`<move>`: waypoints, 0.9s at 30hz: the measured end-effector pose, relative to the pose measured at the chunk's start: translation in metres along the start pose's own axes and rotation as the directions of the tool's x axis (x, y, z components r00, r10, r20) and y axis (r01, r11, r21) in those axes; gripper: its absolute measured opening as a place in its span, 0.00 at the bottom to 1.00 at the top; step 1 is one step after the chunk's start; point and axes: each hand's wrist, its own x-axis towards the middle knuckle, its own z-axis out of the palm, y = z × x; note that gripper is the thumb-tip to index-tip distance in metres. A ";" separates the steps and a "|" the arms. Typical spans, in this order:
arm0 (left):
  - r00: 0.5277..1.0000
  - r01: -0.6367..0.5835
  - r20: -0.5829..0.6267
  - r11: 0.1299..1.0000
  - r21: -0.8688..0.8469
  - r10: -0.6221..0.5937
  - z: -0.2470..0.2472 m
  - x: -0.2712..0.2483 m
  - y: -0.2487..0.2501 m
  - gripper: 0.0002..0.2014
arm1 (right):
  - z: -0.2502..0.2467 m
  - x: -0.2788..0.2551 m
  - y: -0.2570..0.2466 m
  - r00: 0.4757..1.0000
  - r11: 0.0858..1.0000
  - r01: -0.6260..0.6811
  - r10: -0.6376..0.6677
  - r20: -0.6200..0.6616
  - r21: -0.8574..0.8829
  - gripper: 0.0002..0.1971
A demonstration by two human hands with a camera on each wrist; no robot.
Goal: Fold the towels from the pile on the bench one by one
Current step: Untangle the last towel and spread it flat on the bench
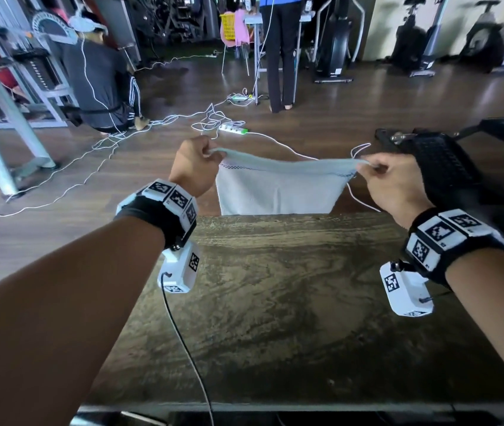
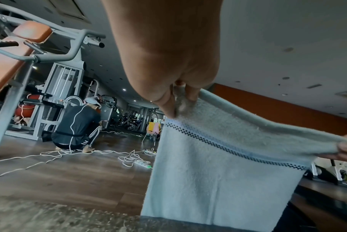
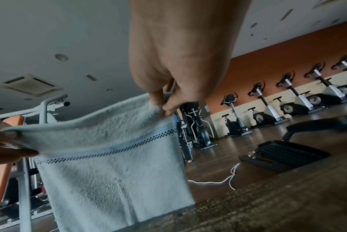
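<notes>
A pale blue towel (image 1: pixel 278 189) with a dark checked stripe hangs stretched between my hands, beyond the far edge of the dark wooden bench (image 1: pixel 290 302). My left hand (image 1: pixel 206 155) pinches its upper left corner, and my right hand (image 1: pixel 367 166) pinches its upper right corner. The towel's lower part drops behind the bench edge, out of sight. In the left wrist view my left hand (image 2: pixel 175 102) grips the towel (image 2: pixel 218 172) by its hem. In the right wrist view my right hand (image 3: pixel 162 103) holds the towel (image 3: pixel 113 169) the same way. No pile of towels shows in any view.
A black mesh-backed seat (image 1: pixel 441 161) stands just right of my right hand. White cables and a power strip (image 1: pixel 232 130) lie on the wooden floor beyond. A person (image 1: pixel 100 84) crouches at the far left by gym machines; another stands at a table (image 1: pixel 281 53).
</notes>
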 end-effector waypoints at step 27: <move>0.918 -0.097 0.396 0.961 0.258 -0.014 -0.087 -0.211 -0.041 0.05 | -0.097 -0.204 -0.012 0.887 0.982 0.186 -0.152 0.436 -0.035 0.04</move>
